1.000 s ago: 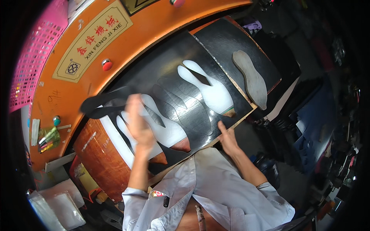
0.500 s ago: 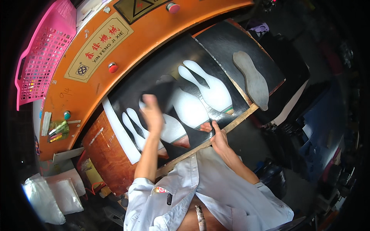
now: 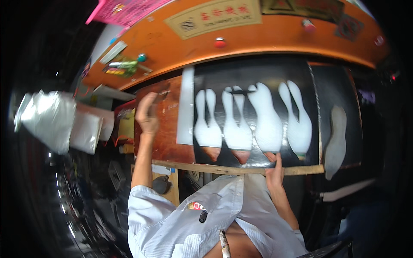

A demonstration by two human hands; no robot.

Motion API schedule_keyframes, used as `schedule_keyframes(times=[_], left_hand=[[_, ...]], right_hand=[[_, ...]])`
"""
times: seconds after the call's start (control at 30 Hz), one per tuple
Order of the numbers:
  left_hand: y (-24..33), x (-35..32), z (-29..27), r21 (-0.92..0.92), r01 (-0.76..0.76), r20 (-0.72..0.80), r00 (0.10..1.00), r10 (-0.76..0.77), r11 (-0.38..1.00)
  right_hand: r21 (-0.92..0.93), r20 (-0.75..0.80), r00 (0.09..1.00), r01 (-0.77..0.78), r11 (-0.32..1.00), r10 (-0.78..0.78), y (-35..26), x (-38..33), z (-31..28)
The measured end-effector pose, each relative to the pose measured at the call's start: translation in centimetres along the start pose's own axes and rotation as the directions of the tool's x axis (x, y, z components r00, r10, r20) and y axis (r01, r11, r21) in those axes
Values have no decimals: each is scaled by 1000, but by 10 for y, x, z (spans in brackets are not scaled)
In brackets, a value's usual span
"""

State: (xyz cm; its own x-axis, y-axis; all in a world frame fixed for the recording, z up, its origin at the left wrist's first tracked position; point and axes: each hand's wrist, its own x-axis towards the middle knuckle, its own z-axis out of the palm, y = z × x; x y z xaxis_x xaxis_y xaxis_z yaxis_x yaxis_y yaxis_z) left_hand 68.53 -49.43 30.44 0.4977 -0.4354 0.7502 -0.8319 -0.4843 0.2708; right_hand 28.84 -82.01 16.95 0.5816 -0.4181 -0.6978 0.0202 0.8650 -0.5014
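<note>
White, the third cutout (image 3: pixel 269 122) from the left lies on the black bench (image 3: pixel 241 74), the right hand (image 3: pixel 275 173) at its near end; whether its fingers pinch or merely touch, I cannot tell. A sideways drag there could skew it into the fourth cutout (image 3: pixel 303 133), across a narrow gap. The blurred left hand (image 3: pixel 147 118), loosely uncurled and empty, has room over the red board (image 3: pixel 165 144); a wooden strip (image 3: pixel 301 170) bounds the near edge, an orange machine (image 3: pixel 185 48) the far side.

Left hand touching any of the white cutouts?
No, the left hand is over the red-brown board, with a pale strip between it and the white cutouts.
</note>
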Motion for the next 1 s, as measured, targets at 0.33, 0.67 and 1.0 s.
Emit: schedule_keyframes(times=[0.33,0.67,1.0], left_hand=[[-3,-173,-76,193,175,573,779,-256,965],[120,-178,-22,-37,922,717,293,-633,385],[93,-201,-47,-90,985,778,164,-606,150]], right_hand=[[-44,-98,990,96,994,-100,-16,8,-26],[-217,-371,827,366,905,-423,-54,2,-52],[-409,-486,819,94,908,-304,-29,-97,-103]])
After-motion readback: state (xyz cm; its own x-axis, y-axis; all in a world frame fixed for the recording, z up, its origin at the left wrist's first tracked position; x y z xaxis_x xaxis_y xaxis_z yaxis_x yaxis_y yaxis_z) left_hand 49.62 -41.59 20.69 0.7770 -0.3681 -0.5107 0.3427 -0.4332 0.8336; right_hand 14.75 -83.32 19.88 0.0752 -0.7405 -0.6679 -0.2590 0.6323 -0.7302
